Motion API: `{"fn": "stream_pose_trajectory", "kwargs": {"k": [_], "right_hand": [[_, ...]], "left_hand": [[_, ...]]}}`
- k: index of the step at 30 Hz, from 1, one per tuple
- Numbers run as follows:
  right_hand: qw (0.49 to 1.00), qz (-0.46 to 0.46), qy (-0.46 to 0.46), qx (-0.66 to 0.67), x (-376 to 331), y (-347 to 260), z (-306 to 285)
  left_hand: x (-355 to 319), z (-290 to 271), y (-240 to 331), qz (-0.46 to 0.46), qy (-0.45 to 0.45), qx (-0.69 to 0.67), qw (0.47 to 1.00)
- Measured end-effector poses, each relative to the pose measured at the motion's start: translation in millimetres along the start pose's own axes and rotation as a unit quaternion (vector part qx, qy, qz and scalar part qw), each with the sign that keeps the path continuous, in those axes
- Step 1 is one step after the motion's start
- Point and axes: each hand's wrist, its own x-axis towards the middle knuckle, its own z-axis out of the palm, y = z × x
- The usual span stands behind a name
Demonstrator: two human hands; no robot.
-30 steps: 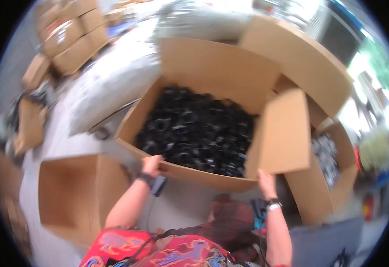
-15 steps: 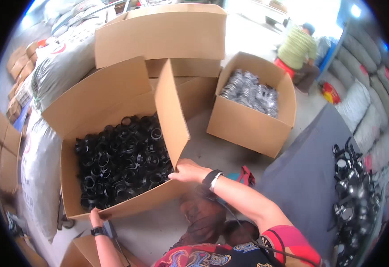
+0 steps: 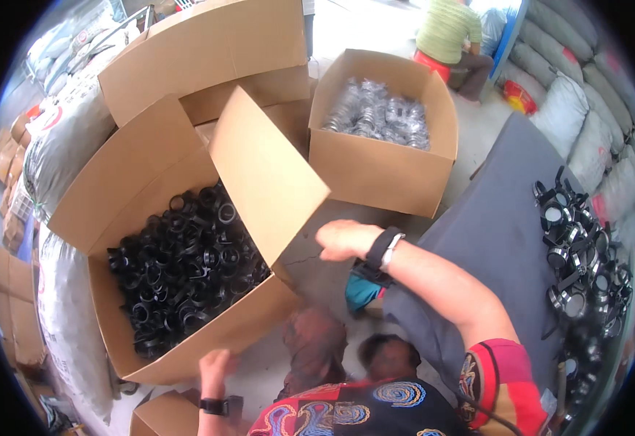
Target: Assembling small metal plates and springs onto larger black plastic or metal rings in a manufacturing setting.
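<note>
A large open cardboard box [image 3: 223, 330] stands in front of me, filled with black ring-shaped pieces [image 3: 179, 261]. Its right flap [image 3: 266, 174] sticks up and leans outward. My right hand [image 3: 348, 240] is in the air to the right of that flap, apart from it, fingers curled and nothing visible in them. Close to the box's near wall is my left hand [image 3: 217, 365], smeared by motion; whether it touches the cardboard I cannot tell. Each wrist wears a dark band.
Another cardboard box [image 3: 383, 171] holds clear-wrapped shiny pieces [image 3: 383, 116]. A grey-covered table [image 3: 477, 232] on the right carries a heap of black-strapped watches [image 3: 579, 276]. Stuffed sacks [image 3: 77, 138] line both sides. A person in a green top [image 3: 444, 33] sits at the back.
Both hands have left the box's edge. My right hand moved right and up, the left moved right. The right flap swung outward. The view shifted toward the right.
</note>
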Motion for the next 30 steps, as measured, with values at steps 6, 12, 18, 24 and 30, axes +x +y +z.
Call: {"fn": "stream_pose_trajectory", "kwargs": {"k": [6,12,18,24,30], "right_hand": [[0.993,0.105,0.053,0.024,-11.3,78.6,-6.9],[0.992,0.088,0.066,0.068,-1.9,113.5,18.5],[0.993,0.090,0.039,0.062,-4.6,158.1,38.0],[0.973,0.128,0.049,0.187,-7.0,131.0,27.7],[0.977,0.136,0.062,0.151,-7.8,115.6,19.7]], "left_hand": [[10.4,140.2,135.7,0.438,-0.185,0.256,0.841],[35.7,221.6,197.1,0.527,-0.267,0.322,0.739],[76.8,232.4,203.2,0.547,-0.038,0.602,0.581],[75.0,227.5,215.2,0.558,-0.040,0.681,0.472],[54.3,171.5,200.0,0.598,0.079,0.533,0.593]]}}
